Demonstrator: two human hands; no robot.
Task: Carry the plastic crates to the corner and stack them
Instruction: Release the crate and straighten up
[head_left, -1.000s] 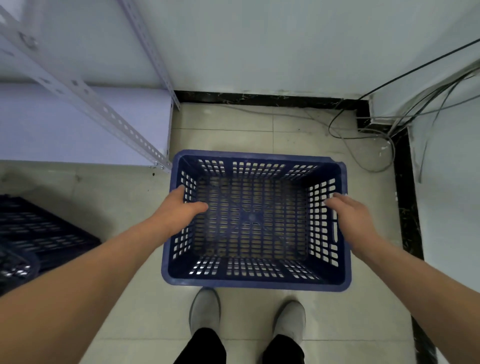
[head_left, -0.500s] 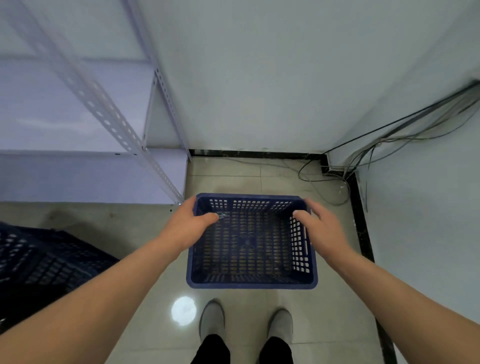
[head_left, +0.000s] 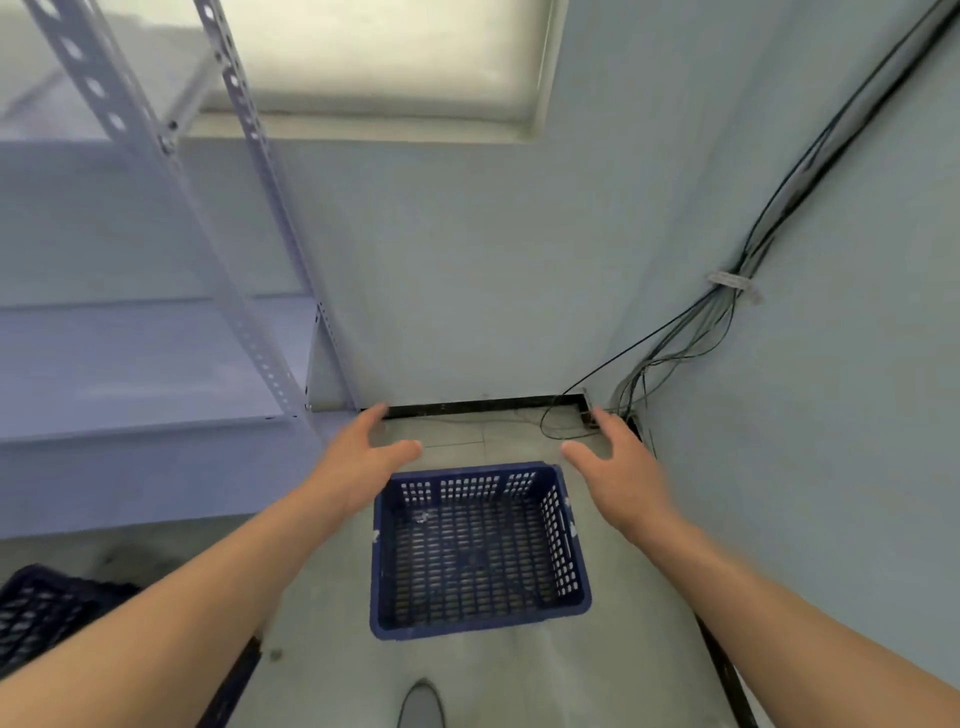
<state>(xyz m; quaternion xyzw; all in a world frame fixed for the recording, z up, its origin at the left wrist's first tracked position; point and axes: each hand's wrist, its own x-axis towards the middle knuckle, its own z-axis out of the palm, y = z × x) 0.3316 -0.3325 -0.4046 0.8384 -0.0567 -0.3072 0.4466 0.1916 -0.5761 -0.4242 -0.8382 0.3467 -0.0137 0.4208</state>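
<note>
L hand (head_left: 363, 462), R hand (head_left: 621, 467): crate (head_left: 478, 556) below, between

2 pale blue walls (head_left: 467, 260) are meeting at the corner (head_left: 592, 400), where a bundle of cables (head_left: 727, 306) is running down the right one. Soft daylight is coming through a shaded window (head_left: 389, 52) above — a grey metal shelving rack (head_left: 156, 364) is standing at left on the pale tiled floor (head_left: 519, 675), black skirting (head_left: 483, 406) edging it.

Left grip (head_left: 358, 467) and right grip (head_left: 621, 473) unclenched, loosely spread, palms inward.
</note>
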